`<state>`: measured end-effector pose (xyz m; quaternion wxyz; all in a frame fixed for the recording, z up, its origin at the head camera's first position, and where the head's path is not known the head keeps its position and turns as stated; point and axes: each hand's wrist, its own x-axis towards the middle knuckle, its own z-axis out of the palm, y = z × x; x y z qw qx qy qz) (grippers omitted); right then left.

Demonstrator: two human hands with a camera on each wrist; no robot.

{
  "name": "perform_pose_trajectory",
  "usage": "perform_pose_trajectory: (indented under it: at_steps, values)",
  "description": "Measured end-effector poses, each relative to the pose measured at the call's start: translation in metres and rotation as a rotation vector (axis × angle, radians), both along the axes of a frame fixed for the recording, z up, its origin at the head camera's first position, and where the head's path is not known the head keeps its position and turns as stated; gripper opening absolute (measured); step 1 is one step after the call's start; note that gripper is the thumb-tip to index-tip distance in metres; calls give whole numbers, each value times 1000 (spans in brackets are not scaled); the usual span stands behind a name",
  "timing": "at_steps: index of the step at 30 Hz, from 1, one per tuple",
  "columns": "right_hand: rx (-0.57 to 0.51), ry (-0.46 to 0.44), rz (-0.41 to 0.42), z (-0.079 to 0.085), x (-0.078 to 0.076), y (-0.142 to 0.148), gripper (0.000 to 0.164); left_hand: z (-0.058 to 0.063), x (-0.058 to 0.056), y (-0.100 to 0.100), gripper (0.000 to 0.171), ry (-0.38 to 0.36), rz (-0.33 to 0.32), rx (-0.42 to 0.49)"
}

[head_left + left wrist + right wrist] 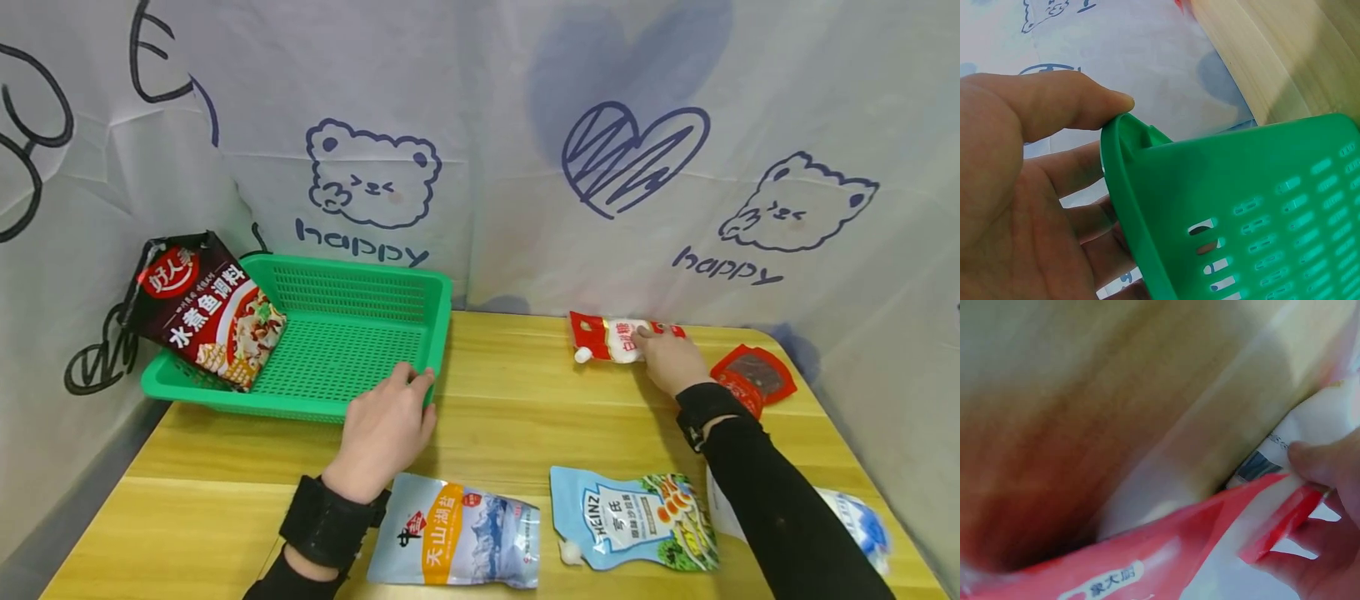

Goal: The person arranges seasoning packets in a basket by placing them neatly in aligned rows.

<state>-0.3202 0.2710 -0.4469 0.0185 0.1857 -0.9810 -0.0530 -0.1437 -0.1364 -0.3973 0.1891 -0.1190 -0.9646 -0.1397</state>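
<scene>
Wooden table [510, 408] boxed in by white cloth printed with bears, hearts and "happy" [360, 242]. Green basket [352, 333] sits at the far left of the table, up against the cloth, a dark red fish-seasoning packet [206, 308] propped over its left rim, half in and half out

Left hand [386, 429] is at the basket's near right corner; the wrist view shows the thumb [1079, 103] hooked over the rim and the fingers curled under the wall, so it grips the basket, probably to keep it from sliding

Right hand [667, 358] reaches across to the far side of the table and lies on the right end of a red-and-white sugar pouch [611, 337]. The pouch lies flat near the back cloth, well apart from the basket. In the right wrist view the fingertips [1310, 459] pinch the pouch's edge, which looks lifted slightly off the wood, so the hand has hold of it, though the view is blurry

Just right of that hand lies a small red sachet [753, 379]. Along the near edge lie a blue salt bag [457, 542], a Heinz dressing pouch [633, 521] and, partly hidden behind the right sleeve, a white-and-blue bag [855, 517]. All lie flat and spaced apart, none touching a hand
</scene>
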Motion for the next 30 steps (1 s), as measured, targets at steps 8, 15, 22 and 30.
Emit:
perform_pose_trajectory:
  at_steps: [8, 15, 22, 30]
  values:
    - [-111, 66, 1, 1, 10, 4, 41, 1, 0, 2, 39, -6, -2, 7]
    - [-164, 130, 41, 2, 23, 3, 46, 1, 0, 4, 39, -24, -5, 13]
    - [-190, 176, 96, 7, 31, -3, 47, 2, 0, 3, 40, -35, -2, 17]
    - [-230, 253, 158, 17, 41, -13, 47, 2, 0, 1, 40, -31, 0, 17]
